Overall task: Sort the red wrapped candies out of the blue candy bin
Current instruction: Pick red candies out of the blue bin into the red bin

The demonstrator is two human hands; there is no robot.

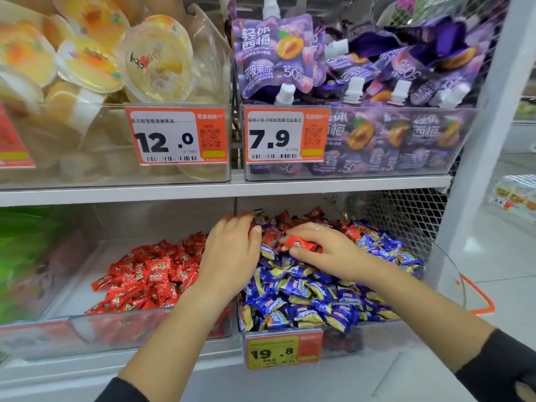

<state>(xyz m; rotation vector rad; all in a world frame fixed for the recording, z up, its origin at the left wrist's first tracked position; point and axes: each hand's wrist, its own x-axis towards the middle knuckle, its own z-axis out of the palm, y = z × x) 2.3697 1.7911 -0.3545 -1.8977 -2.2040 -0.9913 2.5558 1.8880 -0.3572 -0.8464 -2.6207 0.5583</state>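
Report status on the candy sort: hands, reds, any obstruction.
Right hand pinching one red candy over blue candy bin. Left hand curled at bin's rear left edge; contents unclear. More reds at bin's back. Nothing obstructing.

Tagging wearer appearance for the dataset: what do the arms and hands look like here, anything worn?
Both hands, left hand and right hand, are bare: no gloves, and no rings or watch visible. Forearms are bare too. A dark black sleeve is pushed up the right arm, with a small hole near the frame's edge; a matching black sleeve shows at the left elbow. No logos or markings visible.
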